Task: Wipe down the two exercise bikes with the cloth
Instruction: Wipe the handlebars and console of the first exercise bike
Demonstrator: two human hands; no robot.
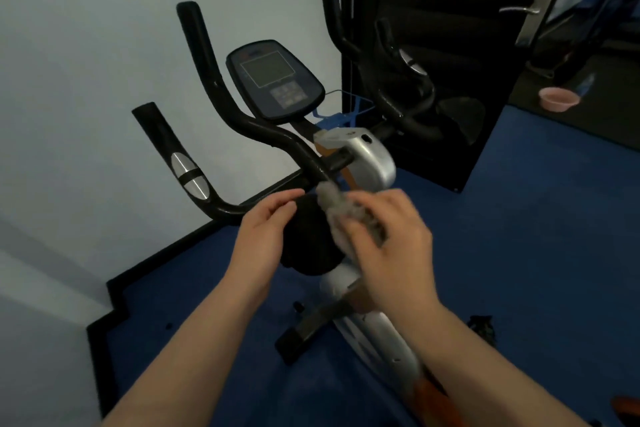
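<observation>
At frame centre, just below the handlebar [221,121] junction of the exercise bike [363,163], my right hand [391,246] has its fingers curled tight around the grey cloth [349,210], which is bunched and protrudes toward 11 o'clock, close to the bar though contact cannot be confirmed. My left hand [266,236] sits at 9 o'clock of the cloth, fingers loosely spread and holding nothing, thumb pointing toward the cloth. From the cloth, the console [273,80] lies toward 11 o'clock and a dark door [450,45] toward 1 o'clock, over blue floor [519,253].
</observation>
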